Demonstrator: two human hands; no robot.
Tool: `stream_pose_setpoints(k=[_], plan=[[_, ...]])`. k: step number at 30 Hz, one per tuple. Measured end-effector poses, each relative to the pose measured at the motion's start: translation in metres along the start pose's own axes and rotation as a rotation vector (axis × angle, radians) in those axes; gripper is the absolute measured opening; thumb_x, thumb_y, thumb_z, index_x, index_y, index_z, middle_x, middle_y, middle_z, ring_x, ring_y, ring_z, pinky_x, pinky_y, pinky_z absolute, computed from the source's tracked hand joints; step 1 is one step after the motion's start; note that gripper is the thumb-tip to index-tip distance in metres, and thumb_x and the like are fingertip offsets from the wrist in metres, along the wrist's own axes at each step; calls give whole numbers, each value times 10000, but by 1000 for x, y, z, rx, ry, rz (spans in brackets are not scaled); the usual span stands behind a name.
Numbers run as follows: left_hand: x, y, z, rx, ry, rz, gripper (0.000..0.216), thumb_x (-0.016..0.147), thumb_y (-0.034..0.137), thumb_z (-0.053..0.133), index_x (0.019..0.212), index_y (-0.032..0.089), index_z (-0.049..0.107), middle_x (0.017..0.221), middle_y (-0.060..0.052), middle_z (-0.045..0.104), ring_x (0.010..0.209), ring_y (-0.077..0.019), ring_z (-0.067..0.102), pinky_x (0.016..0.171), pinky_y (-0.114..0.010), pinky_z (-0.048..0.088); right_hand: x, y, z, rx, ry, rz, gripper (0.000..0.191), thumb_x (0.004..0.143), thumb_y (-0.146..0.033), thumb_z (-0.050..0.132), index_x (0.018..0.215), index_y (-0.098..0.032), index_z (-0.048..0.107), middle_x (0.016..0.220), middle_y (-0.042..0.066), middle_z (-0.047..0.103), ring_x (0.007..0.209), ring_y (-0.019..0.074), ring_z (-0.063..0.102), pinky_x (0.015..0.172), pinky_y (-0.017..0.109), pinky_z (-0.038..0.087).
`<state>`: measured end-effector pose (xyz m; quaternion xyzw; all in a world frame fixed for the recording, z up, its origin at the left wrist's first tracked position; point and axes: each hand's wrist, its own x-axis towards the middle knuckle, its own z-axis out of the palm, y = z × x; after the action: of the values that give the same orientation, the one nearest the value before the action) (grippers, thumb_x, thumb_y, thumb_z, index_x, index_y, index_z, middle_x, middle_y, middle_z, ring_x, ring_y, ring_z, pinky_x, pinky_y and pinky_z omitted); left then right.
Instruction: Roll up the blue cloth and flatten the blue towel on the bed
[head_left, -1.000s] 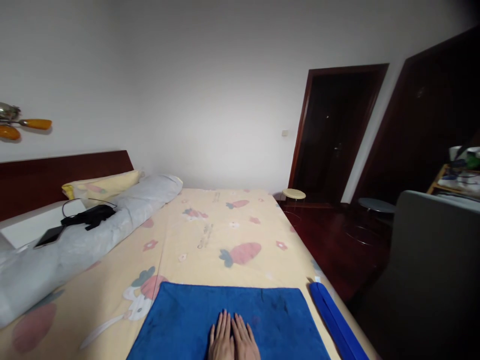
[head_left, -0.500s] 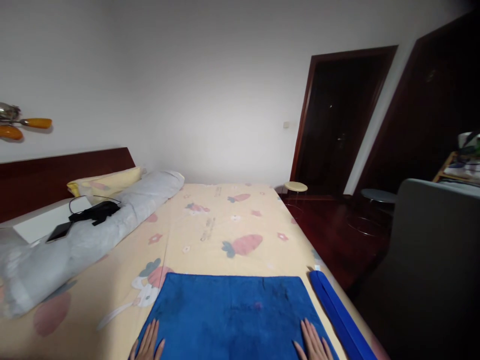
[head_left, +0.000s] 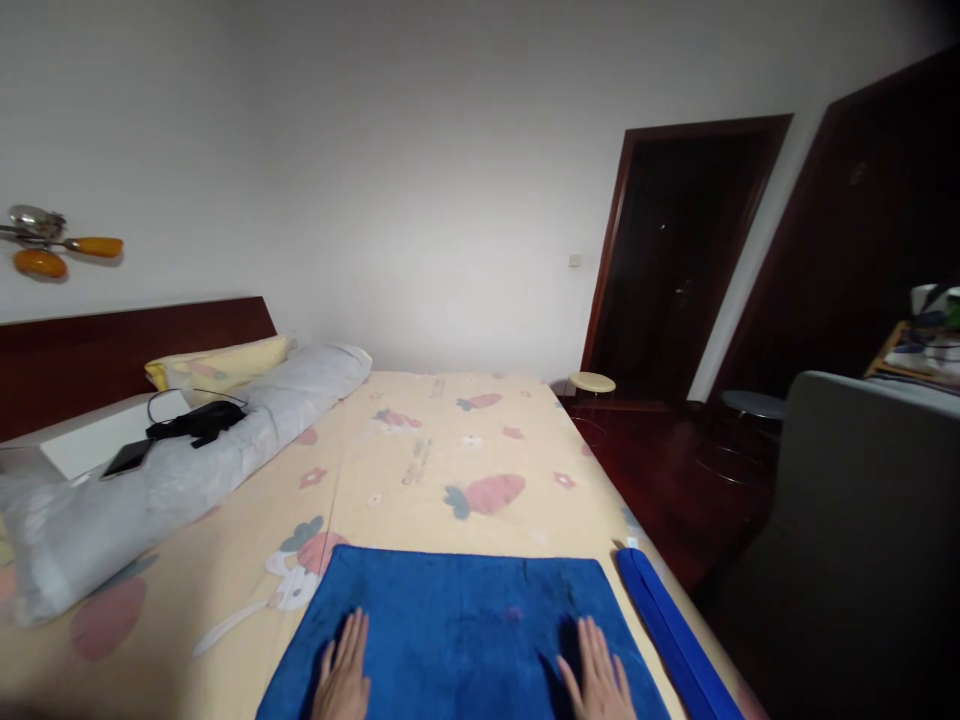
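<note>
Low in the frame, left hand and right hand press flat, fingers spread, on a blue towel; uneven pressure could bunch it on the bedsheet

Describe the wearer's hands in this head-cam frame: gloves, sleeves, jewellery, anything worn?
Both hands are bare: no gloves on the left hand or the right hand, and no rings or markings visible on the fingers. Fingers are slender. The frame's bottom edge cuts both off near the wrist, so sleeves, watches or bracelets cannot be told.

towel on bed, rolled towel right, bolster left
</note>
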<state>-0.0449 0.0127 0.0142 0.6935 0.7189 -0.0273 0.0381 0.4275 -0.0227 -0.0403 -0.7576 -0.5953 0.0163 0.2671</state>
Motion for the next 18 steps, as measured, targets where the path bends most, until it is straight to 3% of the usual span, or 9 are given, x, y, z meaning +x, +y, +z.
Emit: stream_pose_setpoints(k=[2,5,8,10,12,14,18], plan=[[3,38,-8,-65,7,91,835,716,153,389,1522,188,173,1613,3,108,1490,-171,79,1208,-404,149,5,-36,10,54,-55,-63,784,834,-672,370,1480,-234,289,1550,73,329,1435,303,281,1178,553,280],[6,98,-12,-162,-30,198,900,672,140,397,1526,171,115,1606,20,33,1488,-160,28,1223,-408,115,8,-86,30,140,-176,-196,626,895,-550,363,1467,-312,273,1549,22,311,1431,280,286,1177,541,284],[11,148,-8,-271,-126,334,828,743,205,364,1530,217,108,1598,45,49,1487,-170,29,1226,-461,107,10,-124,48,196,-283,-286,544,910,-372,348,1448,-358,276,1547,-21,288,1438,250,260,1182,519,280],[17,168,-1,-308,-227,419,748,803,289,344,1526,271,157,1595,57,85,1487,-177,51,1224,-478,108,14,-140,54,223,-354,-315,538,910,-351,343,1445,-358,286,1547,-24,281,1443,242,243,1187,507,269],[24,174,7,-320,-304,455,721,817,356,375,1515,324,197,1594,63,103,1485,-179,68,1224,-465,109,19,-148,55,239,-432,-338,521,926,-427,329,1442,-358,297,1547,-14,275,1446,246,235,1188,512,259],[31,166,14,-330,-300,462,714,826,400,397,1508,369,188,1596,75,99,1485,-177,67,1224,-453,109,25,-147,51,230,-479,-356,539,926,-527,313,1438,-361,308,1551,-2,268,1449,253,229,1191,530,236],[40,117,18,-272,-134,358,645,900,455,279,1518,322,147,1607,45,110,1486,-208,85,1220,-504,137,37,-121,38,140,-411,-283,584,913,-601,294,1434,-340,328,1556,20,269,1451,249,236,1194,534,212]])
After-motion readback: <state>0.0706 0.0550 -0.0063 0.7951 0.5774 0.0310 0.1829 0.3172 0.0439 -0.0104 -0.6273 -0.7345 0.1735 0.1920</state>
